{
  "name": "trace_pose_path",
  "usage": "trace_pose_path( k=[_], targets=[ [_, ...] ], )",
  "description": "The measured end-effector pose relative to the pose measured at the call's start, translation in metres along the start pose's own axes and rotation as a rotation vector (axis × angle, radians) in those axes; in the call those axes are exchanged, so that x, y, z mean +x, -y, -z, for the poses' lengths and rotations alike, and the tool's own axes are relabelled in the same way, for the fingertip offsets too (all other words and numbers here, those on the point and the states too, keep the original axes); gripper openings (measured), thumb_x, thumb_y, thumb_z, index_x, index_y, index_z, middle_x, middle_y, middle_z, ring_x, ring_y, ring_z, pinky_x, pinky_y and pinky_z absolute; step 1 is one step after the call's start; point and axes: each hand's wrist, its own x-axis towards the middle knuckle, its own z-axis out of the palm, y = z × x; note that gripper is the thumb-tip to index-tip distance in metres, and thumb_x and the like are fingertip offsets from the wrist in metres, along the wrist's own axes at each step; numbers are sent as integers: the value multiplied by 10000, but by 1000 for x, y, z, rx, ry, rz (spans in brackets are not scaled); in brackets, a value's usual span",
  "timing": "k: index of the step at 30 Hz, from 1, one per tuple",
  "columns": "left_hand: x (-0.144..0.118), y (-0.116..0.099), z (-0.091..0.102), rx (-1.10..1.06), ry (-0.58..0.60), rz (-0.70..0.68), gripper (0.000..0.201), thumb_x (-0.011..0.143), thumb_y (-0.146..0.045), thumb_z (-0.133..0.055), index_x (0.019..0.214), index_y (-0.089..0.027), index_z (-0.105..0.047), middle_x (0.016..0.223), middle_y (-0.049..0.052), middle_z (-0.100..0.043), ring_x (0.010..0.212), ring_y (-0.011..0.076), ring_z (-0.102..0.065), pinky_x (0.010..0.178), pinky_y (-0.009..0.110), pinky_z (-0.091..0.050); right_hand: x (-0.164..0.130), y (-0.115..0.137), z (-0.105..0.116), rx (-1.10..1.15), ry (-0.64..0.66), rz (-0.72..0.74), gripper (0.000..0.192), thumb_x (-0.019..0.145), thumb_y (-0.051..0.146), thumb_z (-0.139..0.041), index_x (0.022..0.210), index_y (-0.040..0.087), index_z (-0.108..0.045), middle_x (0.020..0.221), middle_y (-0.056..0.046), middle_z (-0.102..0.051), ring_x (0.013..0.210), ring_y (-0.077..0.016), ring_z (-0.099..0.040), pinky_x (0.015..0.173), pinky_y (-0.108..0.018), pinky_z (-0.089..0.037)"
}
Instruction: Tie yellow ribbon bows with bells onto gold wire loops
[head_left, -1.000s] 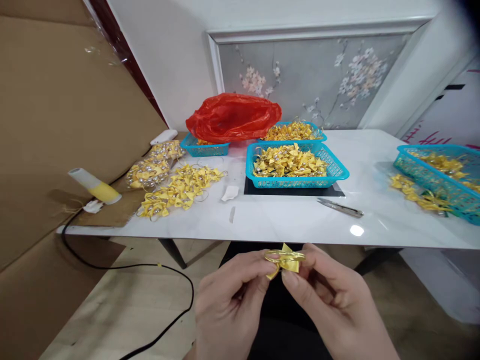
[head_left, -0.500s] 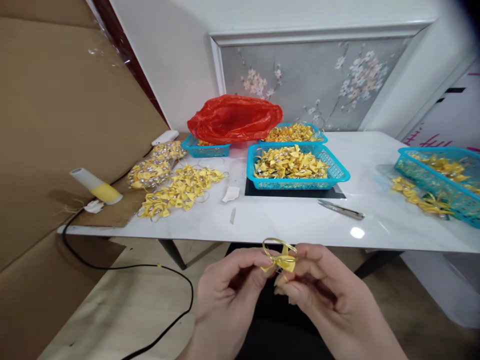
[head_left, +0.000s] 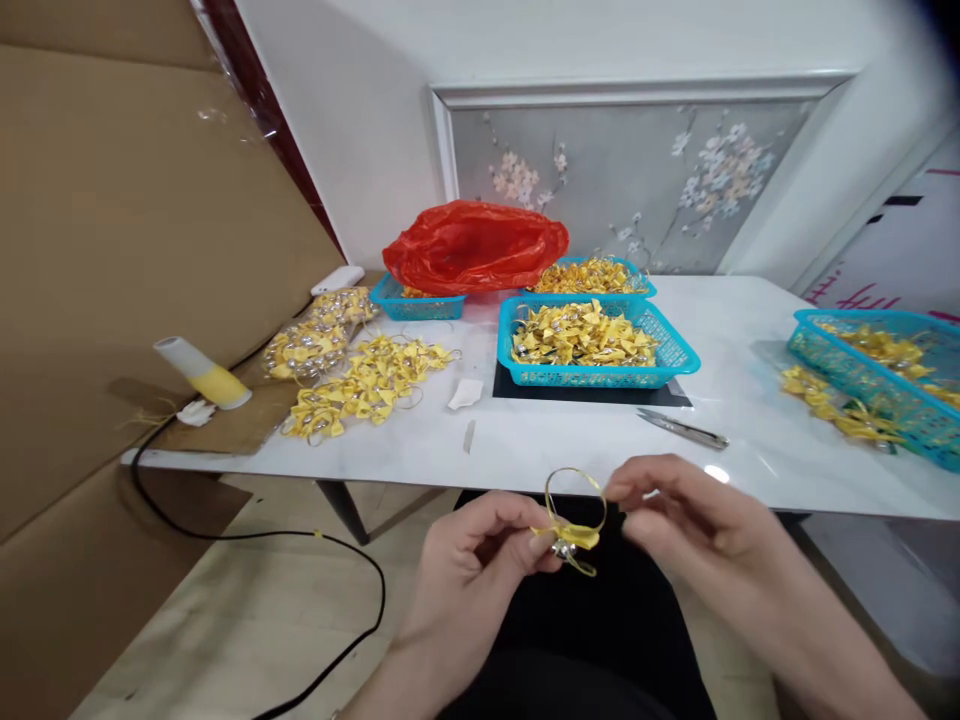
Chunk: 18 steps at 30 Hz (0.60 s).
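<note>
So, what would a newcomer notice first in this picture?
First, the yellow bow with its gold loop, pinched by the left hand below the table edge, the right hand at the loop. Then the red bag at the back, and the blue basket of bows mid-table.

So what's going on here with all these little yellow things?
A person seated at a white table is handling a small yellow ribbon bow with a gold loop. The left hand pinches the bow, while the right hand touches the top of the loop with its fingertips. On the table, a blue basket holds many more such bows, a loose pile of bows lies to the left, and small scissors rest near the front edge.
</note>
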Motion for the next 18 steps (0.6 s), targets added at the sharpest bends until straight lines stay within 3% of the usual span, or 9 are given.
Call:
trace_pose_path(
  k=[1, 3, 6, 10, 14, 18],
  targets=[
    [1, -1, 0, -33, 29, 44, 73, 768, -154, -778, 710, -200, -780, 668, -22, -760, 592, 84, -677, 599, 135, -553, 5, -3, 4, 100, 16, -35, 105, 851, 327, -714, 908, 239, -700, 834, 5, -654, 716, -130, -532, 646, -219, -425],
    [1, -4, 0, -77, 101, 100, 66, 774, -195, -791, 711, -184, -777, 649, -19, -746, 581, 76, -672, 592, 130, -548, 13, -7, 4, 394, 189, -156, 194, 888, 389, -695, 863, 196, -699, 730, 10, -583, 658, -106, -470, 603, -204, -379],
    [1, -7, -2, -105, 166, 125, 91, 771, -239, -809, 723, -167, -782, 649, -6, -747, 592, 72, -672, 593, 120, -540, 18, -12, -12, 630, 394, -284, 332, 795, 473, -774, 796, 164, -653, 674, 17, -529, 588, -94, -435, 542, -214, -351],
    [-2, -9, -3, -143, 183, 134, 96, 742, -256, -835, 720, -171, -794, 668, -7, -751, 596, 71, -663, 595, 127, -543, 15, -15, -32, 806, 443, -398, 377, 703, 450, -838, 748, 167, -592, 658, 21, -516, 572, -105, -487, 538, -230, -395],
    [-3, -12, -4, -148, 226, 143, 114, 746, -274, -831, 718, -167, -803, 654, 5, -747, 609, 79, -662, 612, 135, -550, 15, -14, -32, 913, 309, -407, 377, 654, 388, -882, 682, 149, -592, 614, 34, -496, 505, -73, -460, 487, -201, -430],
    [-4, -15, -4, -125, 246, 149, 161, 753, -306, -826, 728, -149, -804, 695, 39, -771, 602, 83, -669, 602, 137, -554, 13, -12, -20, 970, -93, -331, 277, 729, 277, -851, 726, 180, -591, 781, 31, -536, 636, -55, -535, 482, -86, -450]
  ],
)
